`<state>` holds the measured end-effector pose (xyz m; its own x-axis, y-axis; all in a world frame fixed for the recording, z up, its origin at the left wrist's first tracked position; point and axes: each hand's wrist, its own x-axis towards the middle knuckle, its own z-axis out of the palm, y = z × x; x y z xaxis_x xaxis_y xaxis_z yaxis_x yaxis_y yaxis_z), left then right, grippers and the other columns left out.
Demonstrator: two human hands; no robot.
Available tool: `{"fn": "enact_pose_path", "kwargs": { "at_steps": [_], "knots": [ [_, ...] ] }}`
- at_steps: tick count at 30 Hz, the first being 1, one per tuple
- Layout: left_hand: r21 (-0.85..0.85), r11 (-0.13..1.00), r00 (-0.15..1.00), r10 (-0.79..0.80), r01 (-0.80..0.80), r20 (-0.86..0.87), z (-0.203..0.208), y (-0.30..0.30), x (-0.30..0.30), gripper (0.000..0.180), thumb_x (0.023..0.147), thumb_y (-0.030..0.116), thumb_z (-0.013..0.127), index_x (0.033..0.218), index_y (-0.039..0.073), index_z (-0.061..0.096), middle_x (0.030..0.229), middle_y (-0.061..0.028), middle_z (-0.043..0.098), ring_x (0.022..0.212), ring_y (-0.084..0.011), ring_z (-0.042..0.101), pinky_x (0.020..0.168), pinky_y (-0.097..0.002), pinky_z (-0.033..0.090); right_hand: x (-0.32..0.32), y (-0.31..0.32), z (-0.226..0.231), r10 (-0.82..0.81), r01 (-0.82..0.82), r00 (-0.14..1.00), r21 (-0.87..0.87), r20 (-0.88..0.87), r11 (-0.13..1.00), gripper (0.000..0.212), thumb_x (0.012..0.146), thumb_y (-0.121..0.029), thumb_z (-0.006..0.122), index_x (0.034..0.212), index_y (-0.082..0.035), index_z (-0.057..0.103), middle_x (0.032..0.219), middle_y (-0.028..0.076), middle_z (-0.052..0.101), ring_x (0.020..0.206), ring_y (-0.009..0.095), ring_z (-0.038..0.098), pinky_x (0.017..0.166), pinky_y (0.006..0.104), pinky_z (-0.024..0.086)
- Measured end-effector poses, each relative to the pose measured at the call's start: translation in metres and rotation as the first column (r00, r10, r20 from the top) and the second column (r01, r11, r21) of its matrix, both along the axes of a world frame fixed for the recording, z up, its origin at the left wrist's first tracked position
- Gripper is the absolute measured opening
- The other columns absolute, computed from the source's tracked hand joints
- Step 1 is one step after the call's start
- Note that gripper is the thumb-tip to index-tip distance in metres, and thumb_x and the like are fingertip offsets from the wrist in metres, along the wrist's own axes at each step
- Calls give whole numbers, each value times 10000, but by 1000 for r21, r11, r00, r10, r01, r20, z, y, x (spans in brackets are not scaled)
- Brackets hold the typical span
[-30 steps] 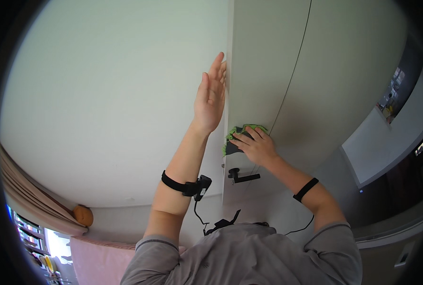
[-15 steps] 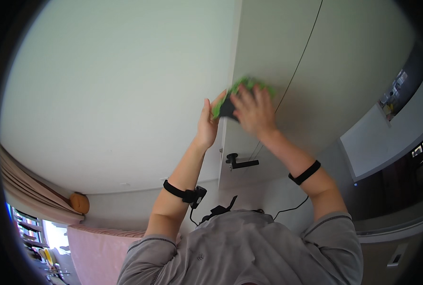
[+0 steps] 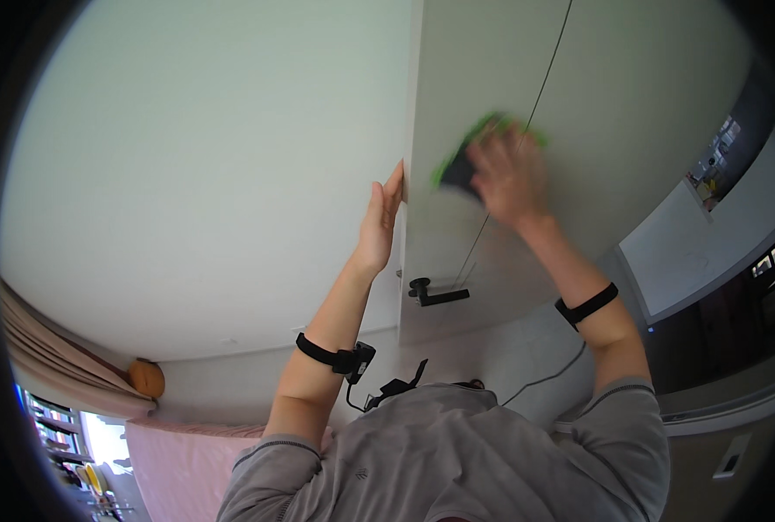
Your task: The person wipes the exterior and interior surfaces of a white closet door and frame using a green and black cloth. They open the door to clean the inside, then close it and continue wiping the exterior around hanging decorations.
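Note:
Against the pale door [image 3: 640, 113], my right hand [image 3: 516, 184] presses a dark grey cleaning cloth with a fringed green border [image 3: 459, 171]. Its fingers are spread over the cloth, and both are smeared by motion. My left hand [image 3: 382, 224] is open and holds nothing. With its fingers stretched upward, it rests along the door's upright edge, and part of its palm side is hidden. Below the cloth, a black lever handle [image 3: 441, 297] sticks out from the door. A thin dark line runs down the door's face, passing behind my right hand.
A white wall [image 3: 204, 174] fills the left side. An orange-brown rounded object [image 3: 146, 379] sits beside beige curtains [image 3: 65, 352], with a pink-covered surface [image 3: 183, 465] below. A small black device [image 3: 360, 360] is strapped to my left forearm, and a cable [image 3: 548, 378] hangs near my right arm.
My right hand and the cloth have moved right and slightly up across the door, away from my left hand. The left hand stays by the door's edge, now more fully visible.

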<state>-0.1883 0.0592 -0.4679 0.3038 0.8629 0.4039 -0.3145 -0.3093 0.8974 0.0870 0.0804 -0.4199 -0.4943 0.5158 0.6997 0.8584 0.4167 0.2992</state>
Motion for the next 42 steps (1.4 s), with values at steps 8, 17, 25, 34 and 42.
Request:
{"fn": "enact_pose_path", "kwargs": {
  "at_steps": [8, 17, 25, 34, 42],
  "knots": [
    [56, 998, 993, -5, -2, 114, -3, -1, 12, 820, 1209, 595, 167, 1786, 15, 220, 1872, -134, 220, 1741, -292, 128, 1405, -451, 64, -76, 3, -41, -84, 141, 942, 156, -324, 978, 667, 1014, -383, 706, 1638, -196, 564, 1734, 204, 434, 1546, 553, 393, 1293, 660, 321],
    [130, 988, 983, 101, -82, -151, 34, -5, 4, 850, 1213, 595, 179, 1768, -48, 192, 1859, -196, 217, 1723, -350, 189, 1396, -472, 144, -18, -13, -57, 104, -95, 992, 128, -66, 987, 579, 952, -472, 803, 1513, -387, 687, 1649, -46, 570, 1516, 345, 492, 1280, 572, 388],
    [772, 495, 753, 657, -399, -32, 205, 3, 35, 759, 1193, 301, 441, 1769, -65, 108, 1852, -265, 152, 1721, -429, 157, 1379, -517, 183, 46, 24, 267, 65, 174, 913, 528, -402, 831, 728, 1104, -371, 578, 1748, -98, 375, 1824, 199, 308, 1660, 506, 273, 1365, 615, 209],
    [886, 20, 520, 816, -463, 253, 357, 10, 65, 759, 1145, 208, 534, 1733, -114, 179, 1789, -416, 130, 1647, -569, 246, 1331, -580, 275, -34, 32, 434, 58, 168, 958, 711, -282, 683, 668, 1140, -435, 499, 1686, -51, 474, 1816, 191, 335, 1668, 468, 282, 1380, 557, 205],
    [827, -263, 160, 909, -497, 385, 405, -3, 79, 794, 1121, 295, 593, 1697, -140, 261, 1700, -499, 225, 1541, -618, 375, 1239, -596, 384, 20, 10, 494, 86, -23, 995, 736, -48, 677, 651, 1140, -405, 557, 1703, -96, 450, 1783, 153, 411, 1626, 416, 379, 1351, 528, 298]
  ]
}}
